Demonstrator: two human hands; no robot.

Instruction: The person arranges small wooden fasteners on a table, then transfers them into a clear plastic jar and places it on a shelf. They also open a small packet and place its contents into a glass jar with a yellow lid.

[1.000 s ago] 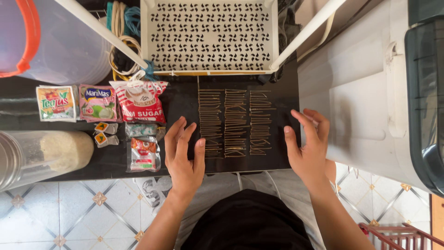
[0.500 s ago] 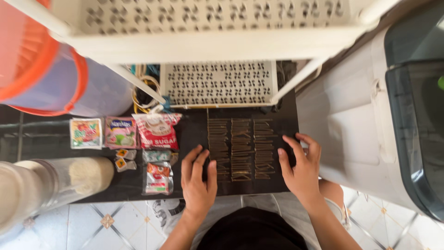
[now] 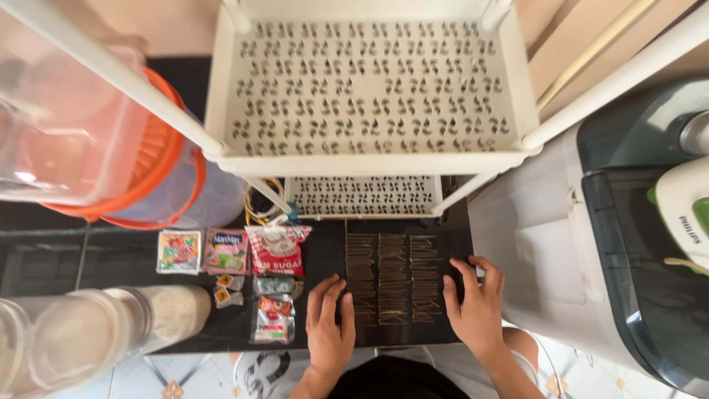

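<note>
Seen from the head camera, looking straight down past a white slotted rack (image 3: pixel 369 89) onto a black counter (image 3: pixel 325 258). Three neat columns of thin brown sticks (image 3: pixel 393 279) laid flat near the counter's right edge, just in front of the rack's lower shelf (image 3: pixel 363 196). Left hand (image 3: pixel 329 325) flat on the counter at the front edge, fingers together and extended, pinching nothing, thumb touching or just beside the left column of sticks. Right hand (image 3: pixel 474 303) at the right end of the rows, fingers loosely spread and slightly curled, fingertips at the outer column, holding nothing. Left of the sticks, a row of drink and sugar packets (image 3: pixel 233 251) with smaller sachets (image 3: pixel 269 310) in front of them. Further left, clear plastic jars (image 3: pixel 96 332) lying along the front edge, and an orange-rimmed clear tub (image 3: pixel 111 148) at the back. White appliance (image 3: pixel 539 251) just beside the counter's right edge.
</note>
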